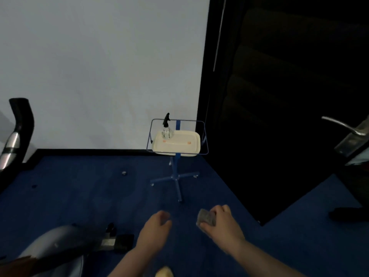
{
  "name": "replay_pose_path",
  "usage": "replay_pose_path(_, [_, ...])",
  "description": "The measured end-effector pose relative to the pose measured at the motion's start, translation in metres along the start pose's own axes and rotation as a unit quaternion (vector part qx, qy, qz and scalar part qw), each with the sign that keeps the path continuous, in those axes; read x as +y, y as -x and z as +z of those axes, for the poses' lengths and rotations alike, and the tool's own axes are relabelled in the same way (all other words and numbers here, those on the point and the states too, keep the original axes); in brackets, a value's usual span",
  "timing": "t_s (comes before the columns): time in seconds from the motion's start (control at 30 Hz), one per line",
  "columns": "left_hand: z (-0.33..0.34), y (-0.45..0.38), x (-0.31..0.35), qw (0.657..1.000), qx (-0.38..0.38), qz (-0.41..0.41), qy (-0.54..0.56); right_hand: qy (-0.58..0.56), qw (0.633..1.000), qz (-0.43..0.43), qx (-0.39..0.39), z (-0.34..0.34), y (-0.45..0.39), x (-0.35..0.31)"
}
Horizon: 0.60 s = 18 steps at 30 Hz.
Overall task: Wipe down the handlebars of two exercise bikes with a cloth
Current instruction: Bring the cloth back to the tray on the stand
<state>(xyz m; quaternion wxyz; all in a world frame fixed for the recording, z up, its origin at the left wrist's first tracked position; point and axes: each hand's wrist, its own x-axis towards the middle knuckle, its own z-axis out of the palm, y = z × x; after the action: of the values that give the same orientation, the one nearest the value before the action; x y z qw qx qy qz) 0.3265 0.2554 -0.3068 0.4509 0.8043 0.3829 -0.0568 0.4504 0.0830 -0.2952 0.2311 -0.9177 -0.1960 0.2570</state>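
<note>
Right hand (221, 222) has its fingers curled round the folded grey cloth (206, 217), looks ready to wipe, left hand (157, 224) beside it hangs loosely curled and empty, with a bike handlebar (15, 134) way off left of both.

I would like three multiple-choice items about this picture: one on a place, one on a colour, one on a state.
1. Where does the clear spray bottle with the black trigger stand?
A. on the floor
B. on the cream tray of the blue wheeled stand
C. on the bike

2. What colour is the floor carpet?
A. dark blue
B. red
C. grey

3. What is the right hand doing?
A. hanging empty
B. pressing the wall
C. holding a folded grey cloth

Key: 1 B, the bottle stands in the tray's far left corner. 2 A, the carpet is blue throughout. 3 C, the fingers curl round the cloth.
</note>
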Motion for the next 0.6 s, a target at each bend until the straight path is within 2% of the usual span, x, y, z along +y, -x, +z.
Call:
replay_pose_path(0.23, [-0.056,-0.098,0.029,1.000,0.011,0.028,-0.002,-0.021,0.999,-0.021,0.029,-0.010,-0.088,-0.060])
replay_pose_path(0.33, [-0.062,-0.120,0.036,1.000,-0.007,0.027,-0.012,-0.012,0.999,-0.012,0.027,-0.012,-0.110,-0.066])
replay_pose_path(0.47, [-0.067,-0.156,0.048,0.999,-0.010,0.031,-0.011,-0.009,0.998,-0.010,0.062,-0.016,-0.150,-0.069])
replay_pose_path(0.6, [-0.064,-0.197,0.062,0.999,-0.015,0.023,-0.015,-0.002,0.999,-0.018,0.032,-0.024,-0.199,-0.070])
